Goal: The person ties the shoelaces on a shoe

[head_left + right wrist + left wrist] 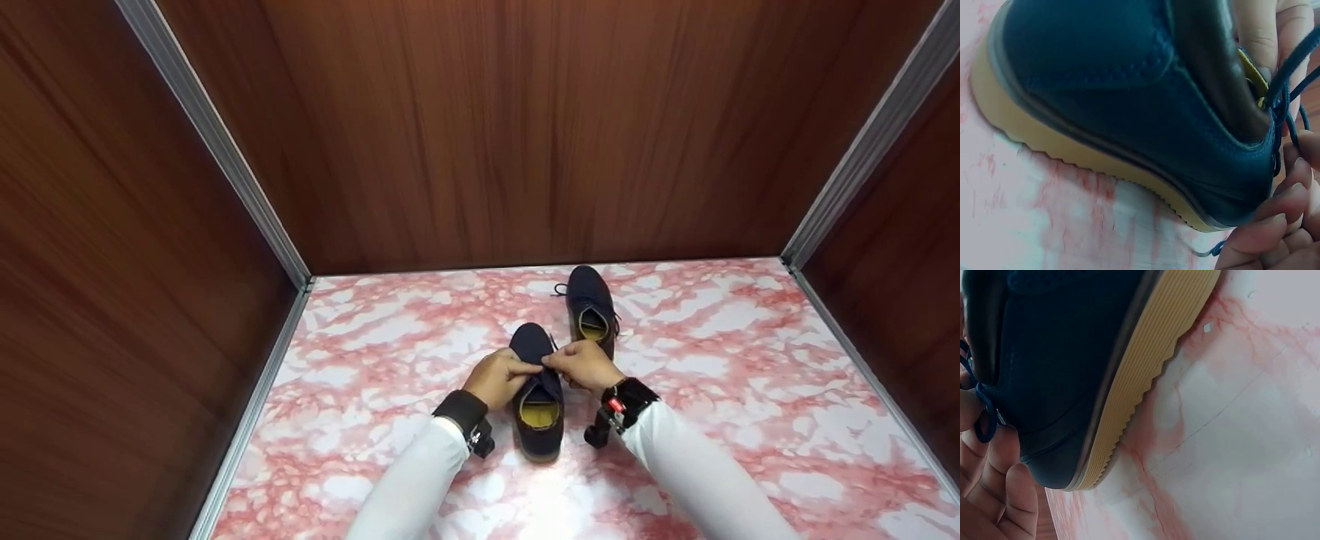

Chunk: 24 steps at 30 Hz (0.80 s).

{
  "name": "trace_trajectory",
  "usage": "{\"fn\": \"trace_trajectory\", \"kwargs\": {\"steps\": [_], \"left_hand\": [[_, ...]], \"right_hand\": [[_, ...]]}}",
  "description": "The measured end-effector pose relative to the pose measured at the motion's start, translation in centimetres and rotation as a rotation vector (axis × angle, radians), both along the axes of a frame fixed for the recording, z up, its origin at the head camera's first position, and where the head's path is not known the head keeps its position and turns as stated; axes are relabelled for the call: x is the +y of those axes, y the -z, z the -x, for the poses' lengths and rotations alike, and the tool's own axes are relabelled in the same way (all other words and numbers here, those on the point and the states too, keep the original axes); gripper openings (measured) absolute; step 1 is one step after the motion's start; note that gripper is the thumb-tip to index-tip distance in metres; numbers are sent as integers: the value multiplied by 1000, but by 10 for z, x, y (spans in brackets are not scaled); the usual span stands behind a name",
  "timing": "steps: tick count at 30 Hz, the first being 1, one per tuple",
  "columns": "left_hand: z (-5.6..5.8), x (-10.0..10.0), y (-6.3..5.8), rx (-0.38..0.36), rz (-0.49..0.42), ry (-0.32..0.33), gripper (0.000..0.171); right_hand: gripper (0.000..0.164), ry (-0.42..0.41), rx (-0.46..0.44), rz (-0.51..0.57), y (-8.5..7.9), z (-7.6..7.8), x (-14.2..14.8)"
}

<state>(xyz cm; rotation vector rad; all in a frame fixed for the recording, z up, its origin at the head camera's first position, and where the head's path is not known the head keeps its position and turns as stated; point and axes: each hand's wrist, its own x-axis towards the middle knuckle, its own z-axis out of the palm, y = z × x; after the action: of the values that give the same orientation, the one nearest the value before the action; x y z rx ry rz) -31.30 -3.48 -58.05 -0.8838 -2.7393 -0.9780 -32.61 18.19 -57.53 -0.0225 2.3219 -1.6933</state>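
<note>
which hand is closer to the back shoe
Right. The right hand is by the heel of the back shoe; the left hand is farther off, at the left side of the front shoe.

Glare whitens the surface [551, 491] (wrist views soft).

Readable text: none on any surface.
Yellow insole [540, 415] of the near dark-blue lace-up shoe [541, 390]: no print legible.
Far dark-blue lace-up shoe [589, 296]: too small to read anything.
Small red patch [616, 405] on the black right wristband [637, 395]: any lettering too small to make out.
Black left wristband [459, 409]: nothing legible.
Tan ridged sole edge [1134, 377], left wrist view: no readable marking.
Yellow strip [1252, 70] inside the near shoe, right wrist view: partly hidden, unreadable.
</note>
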Motion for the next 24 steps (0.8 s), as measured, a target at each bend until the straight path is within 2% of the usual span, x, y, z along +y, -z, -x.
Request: {"fn": "trace_trajectory", "kwargs": {"steps": [5,10,15,21,24], "left_hand": [[0,1,1,7,-9,-1,26],[1,0,2,-26,-36,-39,27],[0,-2,2,-74,-83,-68,29],[1,-7,1,-115,-120,-68,35],[1,-10,-1,-147,-163,-80,37]], "right_hand": [[23,-12,7,-8,-2,-2,2],[21,35,9,73,-7,-4,7],[19,58,23,79,-11,-5,16],[13,32,-8,70,-15,-6,25],[15,16,-29,105,-16,-6,29]]}}
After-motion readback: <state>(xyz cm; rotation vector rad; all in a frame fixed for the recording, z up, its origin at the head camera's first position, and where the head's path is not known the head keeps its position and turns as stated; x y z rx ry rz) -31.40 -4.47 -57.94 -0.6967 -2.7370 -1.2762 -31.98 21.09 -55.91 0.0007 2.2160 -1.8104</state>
